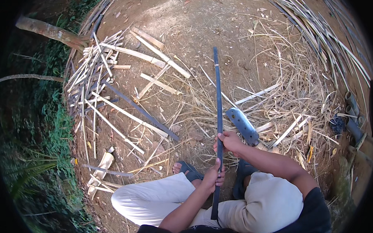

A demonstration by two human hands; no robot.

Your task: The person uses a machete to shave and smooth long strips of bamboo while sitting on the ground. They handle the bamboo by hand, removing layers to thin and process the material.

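Observation:
A long, dark bamboo strip point(218, 90) stretches away from my lap, its near end close to my thigh. Lower down, my left hand point(214, 176) is wrapped round it. Farther along, my right hand point(231, 141) grips the same strip, thumb on top. Just beyond and right of that hand lies a broad metal blade point(242, 125) with several dark spots, its handle end partly hidden by my right forearm. Another dark strip point(141, 112) lies on the ground to the left.
A heap of split bamboo pieces point(90, 74) is at the left, beside a bank with green plants point(60, 149). Curly shavings point(288, 88) cover the ground to the right. Long strips point(311, 30) lie far right, with bamboo tubes point(353, 114) nearer. My sandalled feet point(190, 172) are close by.

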